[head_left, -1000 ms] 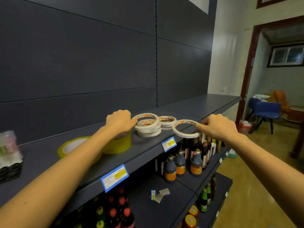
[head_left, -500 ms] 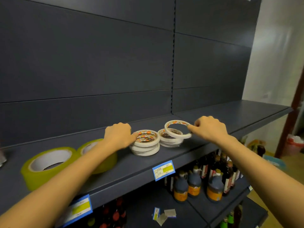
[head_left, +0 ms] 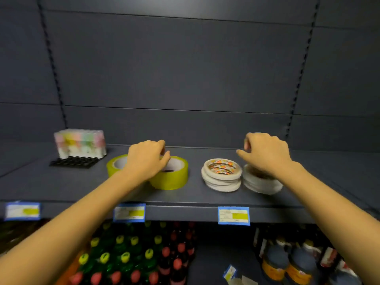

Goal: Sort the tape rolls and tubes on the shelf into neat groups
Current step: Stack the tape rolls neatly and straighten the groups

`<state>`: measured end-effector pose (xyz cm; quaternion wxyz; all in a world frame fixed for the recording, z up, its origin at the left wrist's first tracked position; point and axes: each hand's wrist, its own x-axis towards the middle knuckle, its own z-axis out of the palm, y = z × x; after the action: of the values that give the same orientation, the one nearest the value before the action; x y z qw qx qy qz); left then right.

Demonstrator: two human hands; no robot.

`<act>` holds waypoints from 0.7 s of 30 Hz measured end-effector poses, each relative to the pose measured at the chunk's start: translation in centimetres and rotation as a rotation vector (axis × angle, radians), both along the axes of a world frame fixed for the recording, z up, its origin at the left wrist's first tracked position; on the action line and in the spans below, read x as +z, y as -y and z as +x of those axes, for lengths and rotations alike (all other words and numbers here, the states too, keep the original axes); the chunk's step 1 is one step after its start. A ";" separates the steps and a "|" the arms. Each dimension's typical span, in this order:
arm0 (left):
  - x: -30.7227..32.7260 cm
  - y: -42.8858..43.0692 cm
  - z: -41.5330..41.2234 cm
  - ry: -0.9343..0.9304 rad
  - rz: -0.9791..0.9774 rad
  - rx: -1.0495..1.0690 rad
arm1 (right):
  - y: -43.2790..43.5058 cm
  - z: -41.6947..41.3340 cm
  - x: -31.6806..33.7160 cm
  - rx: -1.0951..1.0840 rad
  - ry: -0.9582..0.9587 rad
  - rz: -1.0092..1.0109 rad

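Head view: on the dark shelf [head_left: 61, 188], two yellow tape rolls sit side by side at 9 o'clock of centre. The left hand [head_left: 147, 159] rests curled on the right yellow roll [head_left: 170, 175], fingers gripping its rim, hiding part of the left yellow roll [head_left: 115, 164]. At 3 o'clock, two stacks of white tape rolls touch. The right hand [head_left: 265, 153] hovers, loosely closed and holding nothing, over the right stack [head_left: 260, 184]; the left stack [head_left: 222, 174] stands uncovered. A wrapped pack of pastel tubes [head_left: 80, 144] stands at 10 o'clock.
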<state>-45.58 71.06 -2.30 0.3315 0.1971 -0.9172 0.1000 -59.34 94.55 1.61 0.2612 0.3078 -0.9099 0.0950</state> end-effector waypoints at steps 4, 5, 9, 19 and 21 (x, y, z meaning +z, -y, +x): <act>-0.2 2.5 5.8 -0.004 0.023 0.119 | 6.4 3.6 -0.4 0.353 0.059 -0.033; -0.3 3.2 7.6 0.001 0.032 0.166 | 8.2 4.7 -0.5 0.430 0.061 -0.022; -0.6 6.1 15.3 0.032 0.063 0.362 | 15.1 9.6 -0.7 0.679 0.076 -0.003; -1.3 13.3 32.5 -0.012 0.068 0.647 | 29.6 23.0 -1.5 1.027 0.068 0.104; -1.6 15.2 35.5 -0.005 0.073 0.672 | 32.6 25.6 -1.4 1.060 0.090 0.114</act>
<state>-10.13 55.85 -3.92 0.2749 0.5005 -0.8031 0.1703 -33.71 61.97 0.20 0.1213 0.7345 -0.6436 0.1776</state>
